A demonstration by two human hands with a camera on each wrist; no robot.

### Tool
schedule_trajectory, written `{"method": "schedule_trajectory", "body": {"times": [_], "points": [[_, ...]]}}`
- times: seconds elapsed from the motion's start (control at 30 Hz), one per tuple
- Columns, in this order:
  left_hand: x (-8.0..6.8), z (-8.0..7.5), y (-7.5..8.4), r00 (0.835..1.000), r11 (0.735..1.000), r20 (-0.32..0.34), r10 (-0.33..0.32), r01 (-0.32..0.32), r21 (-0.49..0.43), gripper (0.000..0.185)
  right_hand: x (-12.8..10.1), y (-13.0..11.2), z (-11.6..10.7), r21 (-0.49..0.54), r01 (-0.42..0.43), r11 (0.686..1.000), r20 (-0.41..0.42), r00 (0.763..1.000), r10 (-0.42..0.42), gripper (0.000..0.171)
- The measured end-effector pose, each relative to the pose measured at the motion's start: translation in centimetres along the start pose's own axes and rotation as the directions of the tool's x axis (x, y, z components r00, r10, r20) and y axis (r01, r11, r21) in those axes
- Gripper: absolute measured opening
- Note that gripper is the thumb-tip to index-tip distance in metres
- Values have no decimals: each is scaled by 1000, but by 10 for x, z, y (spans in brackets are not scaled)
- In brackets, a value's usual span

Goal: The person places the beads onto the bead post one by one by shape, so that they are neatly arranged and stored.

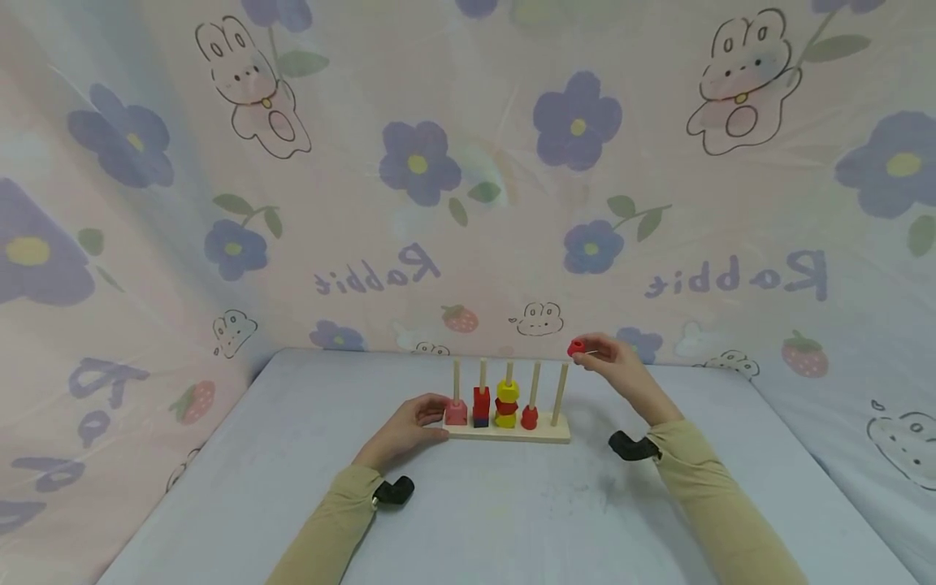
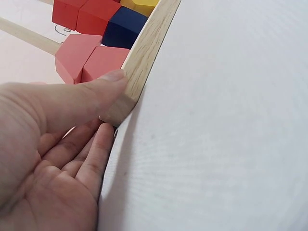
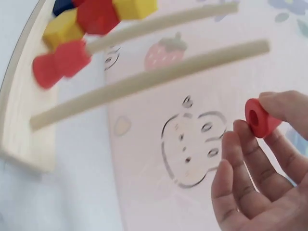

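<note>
A wooden peg stacker [image 1: 509, 434] with upright dowels stands on the table. My left hand [image 1: 411, 426] grips its left end, the thumb [image 2: 103, 91] on the base's edge and the other fingers curled by the end. Pink blocks [image 1: 457, 413] sit on the leftmost peg, beside a peg with red and dark blue blocks [image 1: 480, 406]. Yellow and red blocks [image 1: 506, 404] fill the middle peg, and red pieces [image 1: 530, 418] sit on the fourth. Above the bare rightmost peg [image 1: 560, 394], my right hand [image 1: 610, 361] pinches a red bead [image 3: 260, 118], its hole facing the pegs in the right wrist view.
The stacker rests on a table covered with a pale cloth [image 1: 504, 520]. Behind it hangs a curtain [image 1: 497, 227] printed with rabbits, flowers and strawberries. A black wrist mount [image 1: 633, 446] juts from the right sleeve, and another black mount [image 1: 395, 491] from the left.
</note>
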State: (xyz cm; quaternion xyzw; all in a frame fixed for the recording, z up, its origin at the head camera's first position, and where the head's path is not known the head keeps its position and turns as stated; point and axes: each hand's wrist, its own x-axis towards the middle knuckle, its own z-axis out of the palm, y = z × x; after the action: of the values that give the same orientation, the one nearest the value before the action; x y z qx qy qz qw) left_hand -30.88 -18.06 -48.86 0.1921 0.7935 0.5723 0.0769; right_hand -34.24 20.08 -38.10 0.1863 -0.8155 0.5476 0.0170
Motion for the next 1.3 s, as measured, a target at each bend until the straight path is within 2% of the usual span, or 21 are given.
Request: {"method": "schedule_trajectory", "body": {"times": [0.17, 0.4, 0.6, 0.9, 1.03, 1.3], "points": [[0, 0, 0, 1000, 999, 0, 12, -12, -29, 56, -4, -22, 9, 68, 33, 997, 5, 999, -33, 43], [0, 1, -2, 1000, 999, -4, 12, -12, -38, 56, -5, -33, 27, 103, 86, 991, 99, 990, -96, 39], [0, 1, -2, 1000, 1000, -1, -19, 19, -15, 56, -6, -34, 37, 53, 118, 992, 137, 983, -124, 29], [0, 0, -2, 1000, 1000, -4, -4, 4, -18, 56, -4, -35, 43, -59, 154, 986, 135, 980, -145, 26], [0, -1, -3, 1000, 1000, -1, 1, -1, -23, 56, -4, -31, 48, -88, 133, 987, 136, 983, -121, 24], [1, 0, -4, 1000, 999, -3, -12, 12, -36, 56, -7, -16, 58, -35, 68, 997, 91, 994, -65, 31]]}}
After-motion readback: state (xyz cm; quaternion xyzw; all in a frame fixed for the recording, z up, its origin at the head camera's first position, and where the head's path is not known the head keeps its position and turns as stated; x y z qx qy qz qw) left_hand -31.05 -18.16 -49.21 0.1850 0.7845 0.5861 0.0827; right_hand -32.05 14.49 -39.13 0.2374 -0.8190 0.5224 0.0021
